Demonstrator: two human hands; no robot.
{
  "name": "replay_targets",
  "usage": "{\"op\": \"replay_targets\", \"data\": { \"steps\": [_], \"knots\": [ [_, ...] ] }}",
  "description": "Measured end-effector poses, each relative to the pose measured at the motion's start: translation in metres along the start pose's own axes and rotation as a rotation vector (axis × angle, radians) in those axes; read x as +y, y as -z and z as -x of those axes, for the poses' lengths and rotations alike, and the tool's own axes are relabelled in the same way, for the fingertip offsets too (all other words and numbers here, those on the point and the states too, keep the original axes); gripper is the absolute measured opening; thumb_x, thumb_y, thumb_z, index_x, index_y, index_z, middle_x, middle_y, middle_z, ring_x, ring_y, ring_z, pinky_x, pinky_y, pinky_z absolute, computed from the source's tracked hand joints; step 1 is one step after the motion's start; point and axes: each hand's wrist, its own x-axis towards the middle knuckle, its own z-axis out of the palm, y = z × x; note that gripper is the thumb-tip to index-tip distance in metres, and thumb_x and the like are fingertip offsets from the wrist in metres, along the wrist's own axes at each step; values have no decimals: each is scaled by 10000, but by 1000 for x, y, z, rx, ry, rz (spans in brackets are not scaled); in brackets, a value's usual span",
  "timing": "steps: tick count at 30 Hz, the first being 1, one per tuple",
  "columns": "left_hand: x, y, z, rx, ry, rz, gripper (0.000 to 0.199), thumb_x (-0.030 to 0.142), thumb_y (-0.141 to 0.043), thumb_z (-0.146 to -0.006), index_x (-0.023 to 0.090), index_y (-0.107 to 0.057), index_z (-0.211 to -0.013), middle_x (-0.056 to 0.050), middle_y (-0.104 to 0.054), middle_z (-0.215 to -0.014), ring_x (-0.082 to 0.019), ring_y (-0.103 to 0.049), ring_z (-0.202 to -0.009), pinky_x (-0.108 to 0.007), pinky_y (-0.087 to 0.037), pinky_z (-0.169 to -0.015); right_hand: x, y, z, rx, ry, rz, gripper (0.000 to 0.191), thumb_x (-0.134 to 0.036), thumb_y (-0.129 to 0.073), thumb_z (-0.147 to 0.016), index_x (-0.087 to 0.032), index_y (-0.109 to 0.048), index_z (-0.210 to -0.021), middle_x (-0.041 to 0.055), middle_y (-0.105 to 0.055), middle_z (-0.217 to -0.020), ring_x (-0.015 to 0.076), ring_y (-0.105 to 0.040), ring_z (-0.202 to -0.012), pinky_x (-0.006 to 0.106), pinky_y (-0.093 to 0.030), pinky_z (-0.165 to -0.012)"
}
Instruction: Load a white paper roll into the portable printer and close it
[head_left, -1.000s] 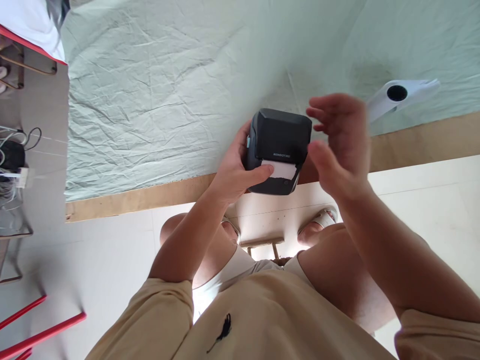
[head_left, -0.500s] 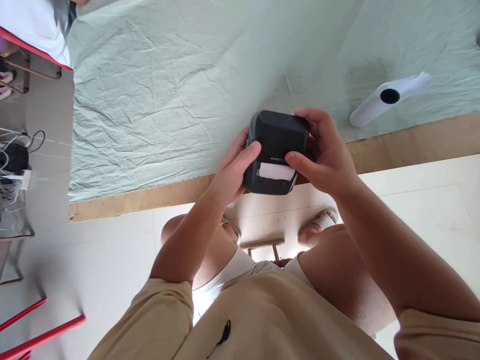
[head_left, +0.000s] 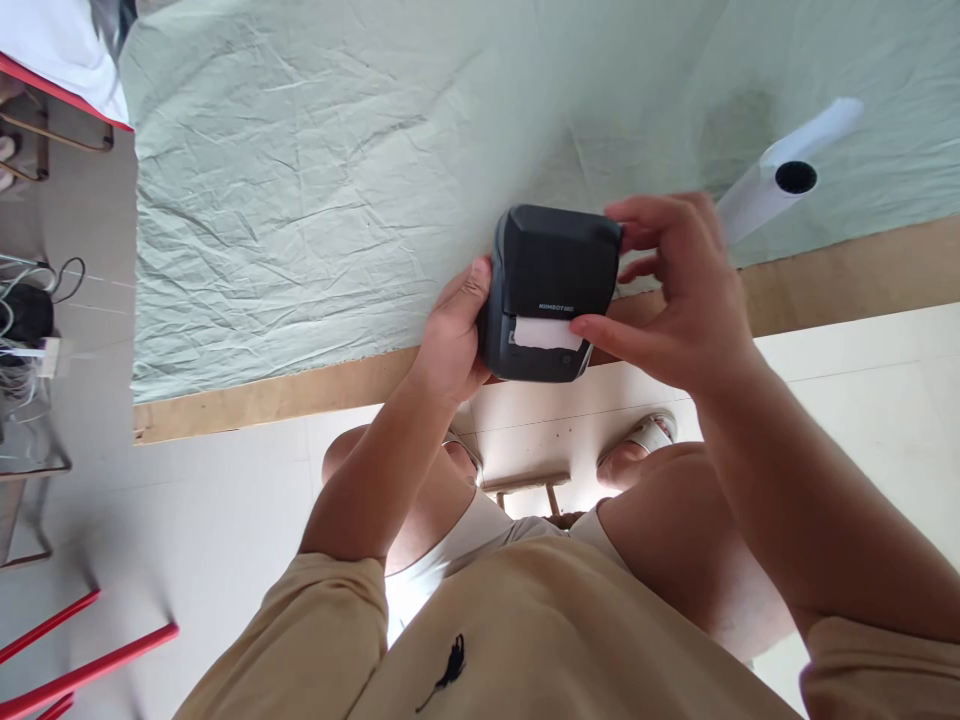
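Note:
A small black label printer [head_left: 562, 260] is held up over the near edge of the cloth-covered table. A white paper strip [head_left: 541, 333] lies across its slot. My left hand [head_left: 455, 335] grips the printer's left side, thumb along the edge. At the right side is my right hand [head_left: 679, 285], its thumb tip at the right end of the paper strip and its fingers curved apart near the upper right corner. Whether that thumb presses on the paper or only hovers over it is unclear.
Pale green cloth [head_left: 300, 200] covers the table, with a bare wooden edge [head_left: 285, 398] facing me. A white roll [head_left: 757, 195] with a dark round end lies at the right. Cables [head_left: 26, 320], a rack and red bars [head_left: 97, 665] stand at the left.
My left thumb has moved off the printer's front to its left edge. My right hand has loosened and shifted right, its fingers more spread. The printer has moved slightly up and left.

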Motion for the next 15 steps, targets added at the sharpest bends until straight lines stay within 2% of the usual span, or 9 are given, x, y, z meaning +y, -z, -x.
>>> {"op": "replay_targets", "data": {
  "steps": [3,4,6,8,10,11,13,15],
  "knots": [
    [2,-1,0,-77,59,-24,565,808,-649,-1034,255,-749,-970,-25,-744,-782,-268,-889,-966,-272,-549,-455,-19,4,-7,144,5,-38,451,-648,-875,-933,-329,-735,-1219,-37,-609,-775,163,-645,-629,346,-568,-567],
    [3,-2,1,-113,64,-39,602,838,-627,-1028,253,-766,-1005,-37,-772,-826,-268,-886,-971,-273,-553,-465,-26,3,-9,206,-19,-65,353,-628,-818,-997,-322,-717,-1140,-59,-535,-699,135,-594,-551,313,-502,-506],
    [5,-4,3,-170,34,-63,551,790,-675,-1022,255,-793,-1078,-42,-797,-879,-246,-869,-907,-272,-551,-479,-36,-1,-13,350,-39,-122,330,-603,-759,-1050,-297,-649,-991,-57,-505,-696,125,-642,-538,264,-385,-417],
    [6,-6,7,-171,-22,-77,414,661,-785,-998,264,-802,-1114,-21,-787,-867,-200,-823,-773,-260,-543,-484,-40,-5,-15,443,-24,-154,384,-584,-794,-1020,-281,-588,-905,-28,-570,-786,171,-789,-702,249,-335,-377],
    [7,-6,9,-154,-59,-88,348,579,-864,-963,270,-802,-1112,1,-773,-858,-165,-783,-703,-251,-568,-517,-40,-6,-16,412,-35,-151,335,-512,-810,-1007,-277,-599,-894,-10,-664,-863,190,-822,-793,263,-359,-383],
    [7,-6,9,-164,-62,-95,356,577,-881,-954,268,-803,-1112,2,-774,-872,-163,-787,-715,-253,-591,-544,-40,-5,-16,358,-29,-112,269,-460,-792,-1012,-275,-628,-907,-11,-715,-884,173,-791,-747,278,-390,-409],
    [6,-5,9,-215,-65,-112,383,591,-891,-951,264,-807,-1132,-2,-769,-897,-163,-793,-740,-245,-591,-551,-41,-1,-17,212,2,79,128,-361,-725,-1025,-274,-693,-937,-26,-778,-857,137,-673,-616,310,-442,-497],
    [4,-2,8,-258,-87,-124,388,590,-884,-962,263,-810,-1159,0,-741,-873,-142,-761,-690,-225,-539,-510,-47,4,-21,37,0,350,97,-303,-672,-1015,-273,-748,-963,-23,-791,-809,144,-621,-591,326,-410,-557]
  ]
}}
